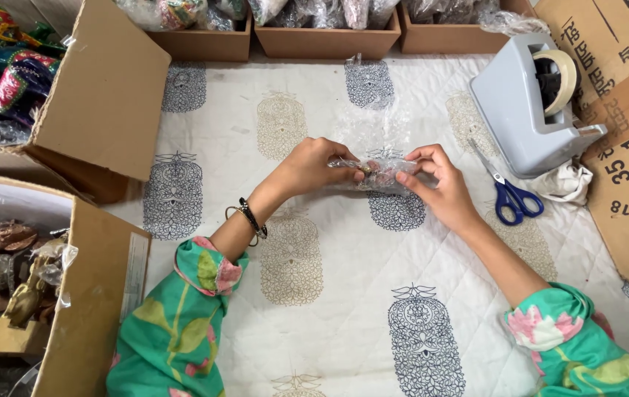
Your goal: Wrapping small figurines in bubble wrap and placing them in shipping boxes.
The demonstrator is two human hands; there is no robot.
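Both hands meet over the middle of the quilted printed cloth (329,294); the left hand (314,167) is pinching one end of a small clear plastic pouch (377,173), and the right hand (436,184) is gripping the other end with thumb and fingers closed on the film; the pouch is held just above the cloth, and inside it there is a small object, too blurred to tell what it is. On the left wrist sit dark and metal bangles (250,219). The grey tape dispenser (531,103) stands to the right of the pouch, near the far edge of the cloth; blue-handled scissors (509,192) lie just beside the dispenser, on its near side, close to the right hand; a crumpled white cloth (566,182) is touching the dispenser base. Open cardboard boxes (101,95) stand well to the left of the dispenser.
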